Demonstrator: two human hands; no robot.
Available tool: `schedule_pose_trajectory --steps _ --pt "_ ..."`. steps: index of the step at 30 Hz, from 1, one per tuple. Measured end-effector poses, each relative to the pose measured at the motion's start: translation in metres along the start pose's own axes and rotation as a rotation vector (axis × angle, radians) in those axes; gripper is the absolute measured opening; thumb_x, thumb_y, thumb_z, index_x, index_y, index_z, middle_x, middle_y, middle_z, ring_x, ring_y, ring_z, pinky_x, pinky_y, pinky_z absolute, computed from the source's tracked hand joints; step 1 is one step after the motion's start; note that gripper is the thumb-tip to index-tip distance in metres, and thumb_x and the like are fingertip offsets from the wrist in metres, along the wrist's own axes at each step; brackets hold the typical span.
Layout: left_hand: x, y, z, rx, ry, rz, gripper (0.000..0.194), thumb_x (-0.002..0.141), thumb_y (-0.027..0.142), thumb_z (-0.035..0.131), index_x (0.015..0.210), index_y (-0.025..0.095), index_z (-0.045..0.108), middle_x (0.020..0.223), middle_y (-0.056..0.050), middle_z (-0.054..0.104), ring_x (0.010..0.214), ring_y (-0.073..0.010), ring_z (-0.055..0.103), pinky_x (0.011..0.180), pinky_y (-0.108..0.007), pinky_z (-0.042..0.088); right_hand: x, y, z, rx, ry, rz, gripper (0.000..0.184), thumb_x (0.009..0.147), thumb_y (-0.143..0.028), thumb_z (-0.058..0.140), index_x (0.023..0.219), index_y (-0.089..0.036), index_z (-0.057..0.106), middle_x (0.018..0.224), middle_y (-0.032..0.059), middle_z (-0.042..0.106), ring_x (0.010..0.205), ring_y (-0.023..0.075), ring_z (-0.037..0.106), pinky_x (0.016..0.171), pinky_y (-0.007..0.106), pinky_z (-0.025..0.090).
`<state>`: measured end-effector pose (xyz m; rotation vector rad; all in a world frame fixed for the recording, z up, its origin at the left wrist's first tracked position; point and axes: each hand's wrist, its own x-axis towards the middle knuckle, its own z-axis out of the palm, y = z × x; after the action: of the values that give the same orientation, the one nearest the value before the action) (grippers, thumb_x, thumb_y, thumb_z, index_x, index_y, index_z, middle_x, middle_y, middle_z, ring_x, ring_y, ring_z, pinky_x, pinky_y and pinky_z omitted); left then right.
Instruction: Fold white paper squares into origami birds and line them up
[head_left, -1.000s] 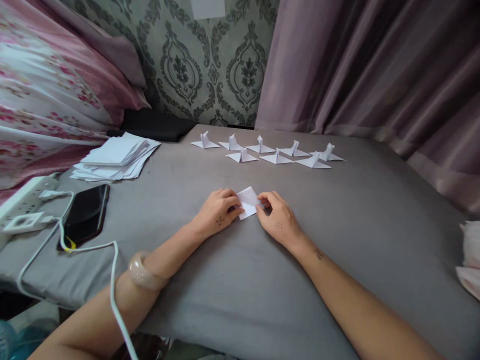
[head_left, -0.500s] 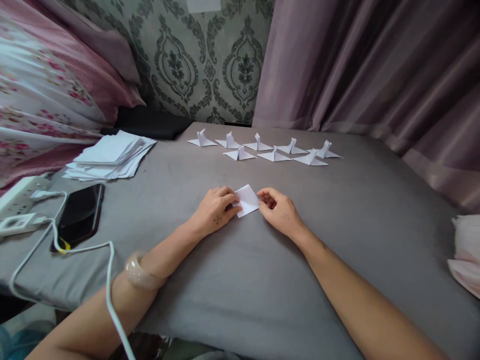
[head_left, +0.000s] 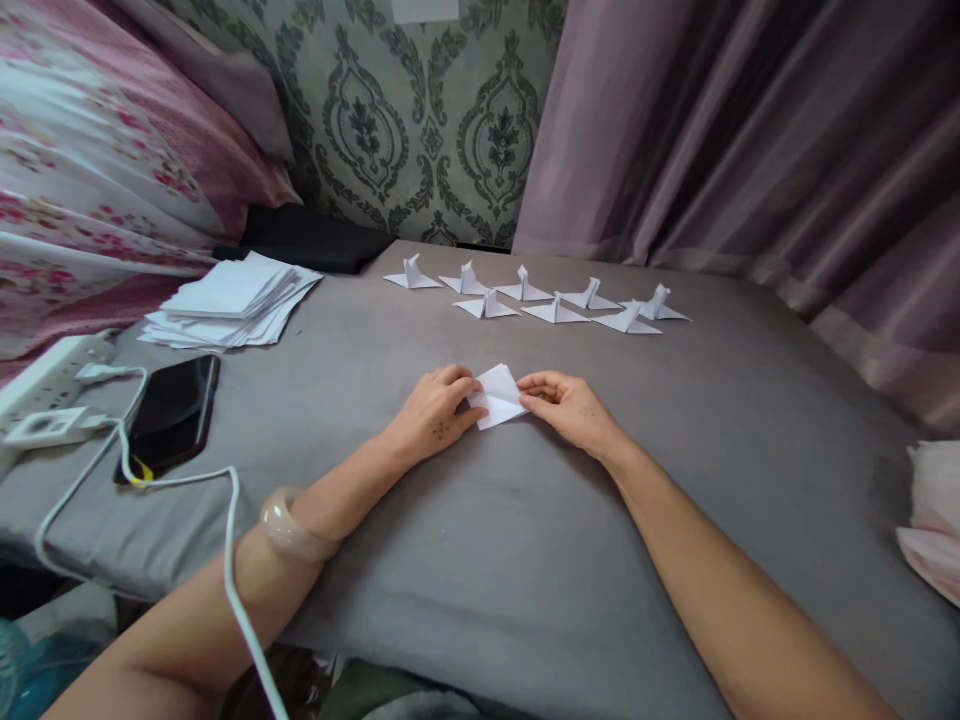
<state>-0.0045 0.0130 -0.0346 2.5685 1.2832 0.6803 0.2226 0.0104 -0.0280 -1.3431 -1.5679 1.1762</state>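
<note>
Between my two hands is a small folded sheet of white paper (head_left: 498, 396), with layers showing at its right side. My left hand (head_left: 439, 408) pinches its left edge between thumb and fingers. At the right corner, the thumb and fingertips of my right hand (head_left: 566, 405) close on the paper. Beyond my hands, several folded white paper birds (head_left: 556, 310) stand in two loose rows on the grey cloth surface (head_left: 465, 540).
At the left lies a stack of white paper sheets (head_left: 232, 300), with a black folded cloth (head_left: 315, 240) behind it. A black phone (head_left: 174, 410), a white power strip (head_left: 56, 385) and a white cable (head_left: 232, 560) occupy the left side; the cable passes over my left forearm.
My right fingers have closed on the right corner of the paper, and its layers now show parted there. The whole view has shifted slightly.
</note>
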Motion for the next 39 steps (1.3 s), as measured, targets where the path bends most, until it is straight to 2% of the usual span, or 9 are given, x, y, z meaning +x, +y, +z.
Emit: schedule_pose_trajectory --steps 7,11,14,17,21,25,33,36,39 --pt "0.000 -0.002 0.001 -0.078 0.048 -0.019 0.027 0.087 0.030 0.060 0.112 0.020 0.059 0.117 -0.011 0.060 0.097 -0.0222 0.061 0.086 -0.038 0.049 -0.004 -0.012 -0.002 0.192 0.005 0.118 0.031 0.062 -0.036 0.078 0.087 -0.019 0.072 0.068 -0.0016 0.067 0.053 0.0075 0.050 0.051 0.022 0.040" --pt "0.000 0.011 -0.005 -0.281 0.099 -0.114 0.029 0.088 0.033 0.057 0.113 0.019 0.059 0.117 -0.012 0.062 0.102 -0.0220 0.061 0.085 -0.035 0.051 -0.006 -0.019 0.005 0.329 0.029 0.169 0.037 0.056 -0.037 0.083 0.085 -0.018 0.072 0.069 -0.0016 0.067 0.051 0.0063 0.049 0.050 0.021 0.040" --pt "0.000 0.023 -0.010 -0.567 0.091 -0.221 0.036 0.087 0.040 0.058 0.116 0.019 0.057 0.117 -0.011 0.064 0.110 -0.0227 0.060 0.093 -0.037 0.049 -0.008 -0.023 0.014 0.430 0.062 0.203 0.038 0.056 -0.037 0.084 0.086 -0.018 0.071 0.073 -0.0013 0.069 0.053 0.0062 0.052 0.053 0.021 0.041" --pt "0.001 0.032 -0.012 -0.764 0.088 -0.214 0.049 0.081 0.042 0.067 0.123 0.021 0.053 0.127 -0.011 0.060 0.123 -0.0242 0.054 0.105 -0.042 0.042 -0.011 -0.029 0.021 0.466 0.071 0.154 0.036 0.059 -0.037 0.083 0.088 -0.019 0.070 0.077 -0.0004 0.070 0.064 0.0097 0.060 0.062 0.024 0.046" --pt "0.000 0.035 -0.014 -0.788 0.186 -0.193 0.046 0.082 0.040 0.066 0.123 0.022 0.053 0.131 -0.011 0.057 0.124 -0.0240 0.053 0.108 -0.044 0.039 -0.017 -0.041 0.027 0.451 0.099 0.070 0.033 0.061 -0.036 0.082 0.087 -0.020 0.068 0.085 0.0024 0.073 0.079 0.0153 0.066 0.077 0.030 0.050" --pt "-0.003 0.038 -0.017 -0.687 0.254 -0.150 0.045 0.082 0.036 0.065 0.123 0.021 0.054 0.128 -0.010 0.061 0.121 -0.0241 0.055 0.107 -0.044 0.040 -0.023 -0.052 0.029 0.429 0.126 0.036 0.031 0.061 -0.034 0.081 0.085 -0.020 0.068 0.082 0.0024 0.072 0.078 0.0154 0.065 0.078 0.032 0.051" --pt "-0.004 0.041 -0.019 -0.468 0.451 -0.259 0.021 0.087 0.029 0.055 0.102 0.018 0.066 0.096 -0.007 0.072 0.086 -0.0196 0.065 0.076 -0.030 0.052 -0.029 -0.067 0.033 0.443 0.223 0.011 0.026 0.062 -0.031 0.076 0.081 -0.019 0.063 0.075 0.0010 0.067 0.073 0.0143 0.063 0.074 0.032 0.055" --pt "-0.002 0.036 -0.019 -0.625 0.478 -0.284 0.022 0.086 0.036 0.059 0.094 0.017 0.067 0.092 -0.007 0.072 0.085 -0.0186 0.064 0.079 -0.030 0.051 -0.030 -0.075 0.028 0.390 0.245 0.003 0.021 0.064 -0.028 0.071 0.081 -0.019 0.061 0.076 0.0011 0.065 0.073 0.0152 0.063 0.071 0.033 0.056" --pt "0.000 0.033 -0.022 -0.946 0.479 -0.455 0.029 0.080 0.045 0.066 0.086 0.017 0.065 0.081 -0.003 0.070 0.070 -0.0158 0.064 0.063 -0.026 0.050 -0.027 -0.077 0.015 0.329 0.337 0.013 0.016 0.065 -0.024 0.065 0.079 -0.019 0.059 0.073 0.0006 0.063 0.068 0.0148 0.061 0.065 0.031 0.054"
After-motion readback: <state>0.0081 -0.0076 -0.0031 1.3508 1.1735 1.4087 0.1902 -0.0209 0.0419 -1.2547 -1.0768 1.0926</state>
